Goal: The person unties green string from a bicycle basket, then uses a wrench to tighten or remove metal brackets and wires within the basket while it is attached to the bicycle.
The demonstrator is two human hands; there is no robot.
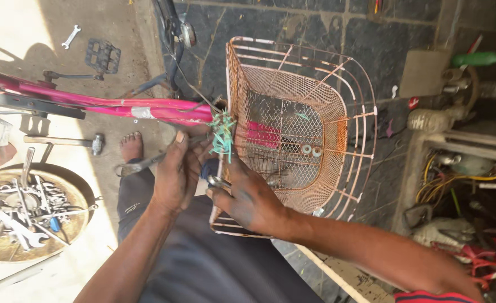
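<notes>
While sunlight is falling across the pale ground at the left, a round metal tray [1, 249] is lying there, filled with spanners [20, 210] and other loose hand tools. Above it, a hammer [68, 142] is resting flat on the ground, and a single spanner [71, 36] and a black pedal [103, 55] are lying farther up.

A pink bicycle frame [90, 104] is running with its long axis from the left edge toward the centre, ending at the basket. A bare foot [131, 146] is showing just below the frame.

The left hand [175, 177] is clenching a slim metal tool [141, 165], whose long axis is slanting from lower left to upper right, its tip pointing toward a knot of green ties [224, 134] at the basket's near wall.

The right hand [248, 199] is gripping the rim of an orange wire basket [349, 134], and a small metal part is showing between its fingers; which part cannot be told. The basket is sitting centre frame against the bicycle's front end, its open mouth facing the camera. A red rectangular piece [262, 134] and two small round white parts [311, 150] are showing through its mesh.

At the right, a dark stone-slab floor [382, 45] is extending upward. A green bottle [478, 58] is lying at the upper right, and tangled wires [436, 185] and cluttered spare parts are filling the right edge.
</notes>
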